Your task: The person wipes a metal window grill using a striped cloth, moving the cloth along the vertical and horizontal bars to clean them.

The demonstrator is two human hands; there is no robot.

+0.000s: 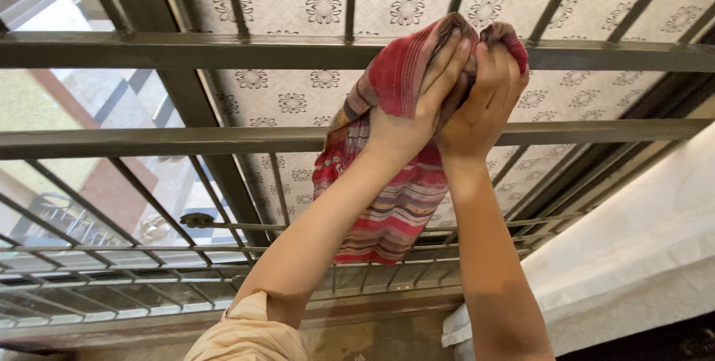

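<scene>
Metal window grille (186, 140) fills the view, with patterned frosted glass (298, 4) behind it and a white ledge (640, 234) at lower right. Red striped cloth (387, 205) hangs against the upper bars. Left hand (413, 104) and right hand (480, 100), side by side, each have a grip closed on the cloth's bunched top.
</scene>
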